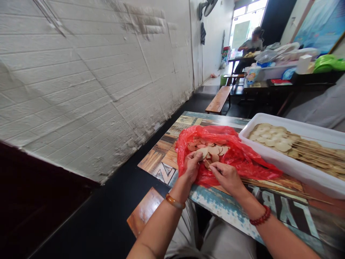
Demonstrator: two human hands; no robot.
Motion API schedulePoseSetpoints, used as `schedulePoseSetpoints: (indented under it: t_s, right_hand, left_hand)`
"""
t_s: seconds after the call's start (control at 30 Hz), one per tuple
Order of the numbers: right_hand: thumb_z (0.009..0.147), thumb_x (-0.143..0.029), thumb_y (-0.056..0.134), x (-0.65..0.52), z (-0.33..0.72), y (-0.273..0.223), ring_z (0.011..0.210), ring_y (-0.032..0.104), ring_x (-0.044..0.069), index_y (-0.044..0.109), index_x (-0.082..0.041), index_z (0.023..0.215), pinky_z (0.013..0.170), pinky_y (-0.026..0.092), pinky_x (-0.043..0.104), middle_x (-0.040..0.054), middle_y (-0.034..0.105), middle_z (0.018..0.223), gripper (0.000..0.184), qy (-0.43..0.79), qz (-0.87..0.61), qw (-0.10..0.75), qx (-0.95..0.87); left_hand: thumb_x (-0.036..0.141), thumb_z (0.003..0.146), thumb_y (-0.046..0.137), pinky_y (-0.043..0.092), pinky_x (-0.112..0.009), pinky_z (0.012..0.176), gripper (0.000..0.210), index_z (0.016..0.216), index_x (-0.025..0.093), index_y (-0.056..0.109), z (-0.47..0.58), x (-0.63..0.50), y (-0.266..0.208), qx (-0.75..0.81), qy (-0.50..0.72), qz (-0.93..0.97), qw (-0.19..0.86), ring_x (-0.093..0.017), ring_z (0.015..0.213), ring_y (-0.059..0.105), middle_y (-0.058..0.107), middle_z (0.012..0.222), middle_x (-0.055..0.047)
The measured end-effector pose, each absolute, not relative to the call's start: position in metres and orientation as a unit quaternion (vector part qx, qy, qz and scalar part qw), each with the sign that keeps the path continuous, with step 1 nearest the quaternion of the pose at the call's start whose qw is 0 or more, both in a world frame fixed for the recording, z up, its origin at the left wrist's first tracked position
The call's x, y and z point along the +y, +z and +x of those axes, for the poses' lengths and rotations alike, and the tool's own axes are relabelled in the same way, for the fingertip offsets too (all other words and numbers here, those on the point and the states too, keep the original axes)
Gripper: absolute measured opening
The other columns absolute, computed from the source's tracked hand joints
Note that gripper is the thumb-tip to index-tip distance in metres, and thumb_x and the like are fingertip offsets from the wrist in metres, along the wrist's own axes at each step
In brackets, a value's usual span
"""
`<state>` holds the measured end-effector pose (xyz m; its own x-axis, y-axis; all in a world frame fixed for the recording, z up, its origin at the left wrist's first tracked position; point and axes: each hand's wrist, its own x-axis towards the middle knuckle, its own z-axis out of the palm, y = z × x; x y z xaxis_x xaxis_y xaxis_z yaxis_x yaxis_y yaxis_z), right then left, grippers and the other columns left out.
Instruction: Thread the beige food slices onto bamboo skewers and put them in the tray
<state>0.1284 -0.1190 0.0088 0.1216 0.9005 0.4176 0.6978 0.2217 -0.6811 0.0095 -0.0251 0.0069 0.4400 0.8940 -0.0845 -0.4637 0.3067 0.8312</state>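
Note:
My left hand [192, 164] pinches a thin, pale round slice [202, 153] over an opened red plastic bag [231, 131]. Close beside it, my right hand [225, 175] grips a thin wooden skewer [207, 162], its tip at the slice; whether it has pierced the slice I cannot tell. More round slices [215, 150] lie loose inside the bag. To the right stands a white plastic tub [302, 129] with skewered slices [277, 138] laid in rows, their sticks pointing right. Several bare skewers [280, 186] rest on the table by my right forearm.
The patterned table [161, 158] stands before me, with a wooden stool [148, 208] at its left. A bench [219, 99] is beyond it, near the white wall [107, 72]. Farther back, a cluttered table [258, 84] holds bags and containers, and a person [252, 45] sits behind.

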Motion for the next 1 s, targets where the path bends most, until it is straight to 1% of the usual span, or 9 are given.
schedulePoseSetpoints:
  t_s: [0.17,0.33,0.47,0.6,0.7,0.77,0.83,0.9,1.0]
  right_hand:
    - [0.089,-0.031,0.042,-0.118,0.127,0.009,0.065,0.063,0.018,0.064,-0.019,0.080,0.062,0.045,0.027,0.0038,0.068,0.072,0.026,0.118,-0.618,0.439,-0.642]
    - [0.089,-0.030,0.042,-0.117,0.126,0.011,0.064,0.062,0.018,0.065,-0.017,0.079,0.061,0.043,0.027,0.0038,0.066,0.068,0.028,0.127,-0.623,0.445,-0.631]
    - [0.088,-0.031,0.042,-0.116,0.125,0.012,0.062,0.061,0.017,0.063,-0.017,0.074,0.060,0.043,0.027,0.0032,0.065,0.065,0.029,0.132,-0.624,0.451,-0.624]
    - [0.088,-0.033,0.043,-0.116,0.130,0.017,0.062,0.060,0.016,0.064,-0.018,0.076,0.061,0.044,0.025,0.0027,0.065,0.066,0.029,0.144,-0.628,0.464,-0.608]
    - [0.086,-0.038,0.045,-0.118,0.141,0.024,0.057,0.056,0.014,0.065,-0.017,0.077,0.055,0.041,0.023,0.0010,0.061,0.060,0.031,0.148,-0.648,0.495,-0.560]
    - [0.085,-0.042,0.046,-0.120,0.149,0.027,0.053,0.053,0.013,0.064,-0.017,0.074,0.052,0.039,0.022,-0.0003,0.057,0.057,0.033,0.154,-0.656,0.518,-0.527]
    - [0.085,-0.046,0.046,-0.120,0.158,0.030,0.051,0.049,0.012,0.063,-0.017,0.072,0.050,0.037,0.021,-0.0019,0.052,0.053,0.036,0.161,-0.658,0.539,-0.501]
    - [0.084,-0.048,0.046,-0.120,0.163,0.030,0.048,0.045,0.011,0.063,-0.016,0.072,0.049,0.036,0.021,-0.0035,0.048,0.051,0.038,0.169,-0.654,0.560,-0.480]
    - [0.084,-0.049,0.046,-0.120,0.166,0.029,0.047,0.043,0.010,0.063,-0.016,0.074,0.047,0.034,0.021,-0.0043,0.047,0.051,0.038,0.178,-0.644,0.575,-0.472]
  left_hand:
    - [0.036,0.058,0.077,0.042,-0.021,0.057,0.033,0.077,0.011,0.068,0.012,-0.025,0.003,0.303,0.434,0.406,0.745,-0.010,0.057,0.054,0.064,0.068,-0.004]
    - [0.038,0.062,0.074,0.040,-0.022,0.055,0.029,0.074,0.012,0.066,0.013,-0.031,0.004,0.288,0.426,0.443,0.735,-0.009,0.052,0.051,0.059,0.059,-0.001]
    - [0.035,0.060,0.076,0.039,-0.021,0.056,0.030,0.073,0.011,0.066,0.014,-0.033,0.004,0.298,0.427,0.449,0.726,-0.008,0.055,0.051,0.060,0.063,-0.001]
    - [0.038,0.060,0.076,0.040,-0.021,0.057,0.035,0.083,0.012,0.065,0.014,-0.029,0.004,0.302,0.430,0.436,0.731,-0.009,0.058,0.053,0.063,0.071,-0.003]
    - [0.042,0.064,0.072,0.041,-0.022,0.058,0.039,0.089,0.014,0.063,0.014,-0.024,0.005,0.309,0.460,0.430,0.713,-0.010,0.060,0.055,0.063,0.075,-0.004]
    - [0.042,0.068,0.068,0.042,-0.023,0.059,0.034,0.088,0.015,0.062,0.014,-0.022,0.005,0.324,0.481,0.467,0.667,-0.010,0.060,0.055,0.063,0.076,-0.004]
    - [0.037,0.072,0.063,0.042,-0.023,0.061,0.026,0.085,0.015,0.063,0.014,-0.020,0.005,0.347,0.485,0.542,0.592,-0.011,0.062,0.055,0.063,0.076,-0.003]
    - [0.032,0.075,0.059,0.042,-0.024,0.065,0.018,0.080,0.015,0.064,0.016,-0.020,0.005,0.370,0.459,0.638,0.496,-0.012,0.067,0.056,0.063,0.076,-0.003]
    - [0.027,0.075,0.058,0.040,-0.026,0.068,0.012,0.072,0.017,0.064,0.020,-0.022,0.009,0.374,0.381,0.775,0.338,-0.014,0.073,0.055,0.062,0.076,-0.004]
